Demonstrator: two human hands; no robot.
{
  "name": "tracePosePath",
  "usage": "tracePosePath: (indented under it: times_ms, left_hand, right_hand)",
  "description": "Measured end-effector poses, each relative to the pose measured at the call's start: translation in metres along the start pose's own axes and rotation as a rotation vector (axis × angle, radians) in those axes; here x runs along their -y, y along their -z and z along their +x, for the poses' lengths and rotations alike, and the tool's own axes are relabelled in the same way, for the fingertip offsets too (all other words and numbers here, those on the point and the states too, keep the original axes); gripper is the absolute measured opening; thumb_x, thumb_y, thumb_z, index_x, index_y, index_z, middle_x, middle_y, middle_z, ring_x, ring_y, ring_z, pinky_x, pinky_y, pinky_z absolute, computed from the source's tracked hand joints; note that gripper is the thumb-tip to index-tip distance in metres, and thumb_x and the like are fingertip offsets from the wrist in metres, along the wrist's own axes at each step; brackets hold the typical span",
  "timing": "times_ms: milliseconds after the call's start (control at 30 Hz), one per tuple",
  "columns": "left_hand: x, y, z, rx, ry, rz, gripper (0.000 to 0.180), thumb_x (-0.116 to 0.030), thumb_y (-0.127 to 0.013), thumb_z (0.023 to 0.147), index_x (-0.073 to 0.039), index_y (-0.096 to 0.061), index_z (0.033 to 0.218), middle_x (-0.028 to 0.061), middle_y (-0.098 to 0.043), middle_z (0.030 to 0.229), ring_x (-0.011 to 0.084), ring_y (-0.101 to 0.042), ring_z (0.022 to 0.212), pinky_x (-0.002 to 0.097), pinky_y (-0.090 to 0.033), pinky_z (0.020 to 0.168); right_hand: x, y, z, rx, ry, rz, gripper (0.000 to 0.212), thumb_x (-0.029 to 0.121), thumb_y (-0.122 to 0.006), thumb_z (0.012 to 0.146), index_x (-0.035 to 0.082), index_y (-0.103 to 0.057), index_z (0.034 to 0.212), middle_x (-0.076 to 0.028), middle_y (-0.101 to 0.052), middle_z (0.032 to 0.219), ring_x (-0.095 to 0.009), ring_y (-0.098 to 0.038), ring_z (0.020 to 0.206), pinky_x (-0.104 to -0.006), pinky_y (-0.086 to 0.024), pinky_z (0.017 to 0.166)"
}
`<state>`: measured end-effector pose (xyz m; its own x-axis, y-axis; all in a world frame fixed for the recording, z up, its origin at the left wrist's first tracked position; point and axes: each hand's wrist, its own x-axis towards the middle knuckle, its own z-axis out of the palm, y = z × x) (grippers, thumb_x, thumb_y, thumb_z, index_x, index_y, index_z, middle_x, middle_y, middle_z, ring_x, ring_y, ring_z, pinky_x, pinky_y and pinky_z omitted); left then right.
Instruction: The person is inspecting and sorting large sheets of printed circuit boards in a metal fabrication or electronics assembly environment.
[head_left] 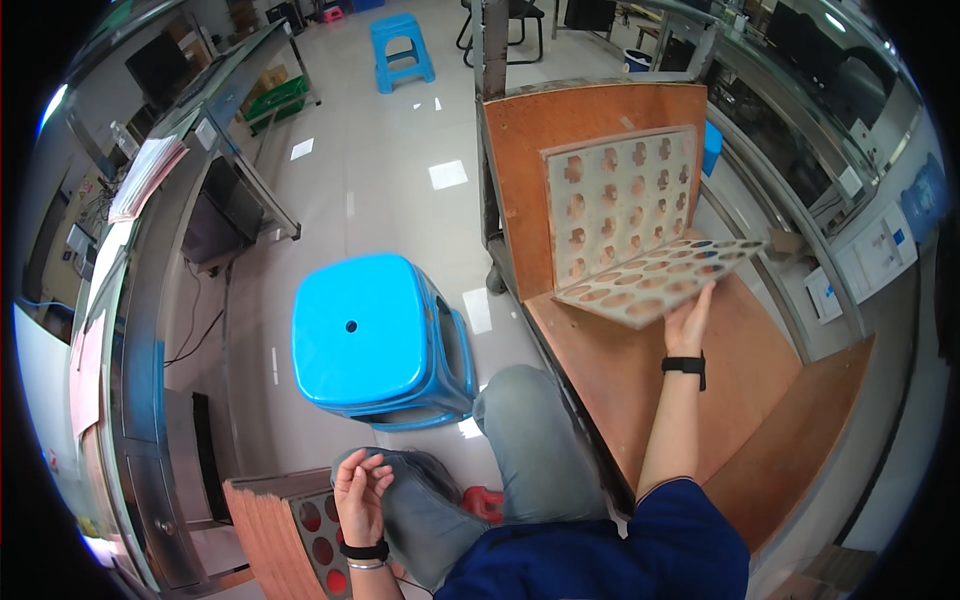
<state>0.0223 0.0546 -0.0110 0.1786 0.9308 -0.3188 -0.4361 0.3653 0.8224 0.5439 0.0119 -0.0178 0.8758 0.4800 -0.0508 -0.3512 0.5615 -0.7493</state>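
Note:
My right hand (688, 322) grips the near edge of a pale flat panel (640, 318) with rows of round holes, partly hiding its rim. The panel tilts over a brown wooden cart. Its far edge meets a second pale panel (553, 200) with cut-outs, which leans upright against the cart's wooden back (520, 150). I cannot tell whether the two panels are joined. My left hand (362, 490) is raised by my left knee, fingers loosely bent and apart, with nothing visible in it. Just beside it stands a grey panel (318, 498) with dark red round openings, next to a stack of reddish-brown sheets (262, 535).
A blue plastic stool (360, 330) stands ahead of my knees; another blue stool (402, 55) is farther off. The cart's wooden bed (740, 390) lies to my right. On the left runs a workbench with papers (148, 178). Something red (484, 503) shows between my legs.

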Motion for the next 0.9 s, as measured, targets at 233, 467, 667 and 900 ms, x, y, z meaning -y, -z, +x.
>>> tracePosePath:
  times_ms: [233, 467, 667, 900]
  left_hand:
    - [0.002, -0.001, 0.008, -0.023, 0.006, 0.005, 0.023, -0.011, -0.046, 0.094, 0.000, -0.051, 0.114, 0.0165, -0.062, 0.102, 0.0224, -0.063, 0.086, 0.0328, -0.054, 0.077]
    - [0.000, 0.017, 0.004, -0.136, 0.039, 0.024, 0.024, -0.011, -0.044, 0.094, 0.000, -0.050, 0.115, 0.0160, -0.062, 0.103, 0.0222, -0.062, 0.086, 0.0332, -0.052, 0.077]
    - [-0.002, 0.032, 0.003, -0.132, 0.040, 0.023, 0.026, -0.013, -0.046, 0.094, 0.000, -0.049, 0.116, 0.0169, -0.061, 0.105, 0.0230, -0.062, 0.089, 0.0339, -0.052, 0.079]
    - [-0.007, 0.056, -0.012, -0.162, -0.036, -0.066, 0.028, -0.013, -0.044, 0.095, 0.000, -0.046, 0.119, 0.0166, -0.058, 0.111, 0.0233, -0.060, 0.095, 0.0348, -0.051, 0.083]
  right_hand:
    - [-0.110, -0.070, 0.077, 0.216, 0.422, -0.863, 0.083, 0.037, -0.064, 0.082, 0.011, -0.016, 0.144, -0.019, -0.012, 0.149, -0.035, -0.011, 0.137, -0.0500, -0.014, 0.109]
    - [-0.168, -0.126, 0.078, 0.178, 0.474, -1.553, 0.097, 0.024, -0.076, 0.070, 0.016, -0.013, 0.144, -0.028, -0.009, 0.146, -0.042, -0.012, 0.135, -0.0519, -0.020, 0.106]
    - [-0.181, -0.117, 0.098, 0.188, 0.609, -1.537, 0.092, 0.018, -0.072, 0.074, 0.008, -0.013, 0.143, -0.031, -0.017, 0.143, -0.042, -0.020, 0.133, -0.0435, -0.022, 0.109]
    - [-0.170, -0.096, 0.074, 0.510, 0.696, -1.385, 0.061, 0.017, -0.056, 0.087, 0.000, -0.027, 0.138, -0.023, -0.025, 0.144, -0.034, -0.022, 0.135, -0.0390, -0.019, 0.109]
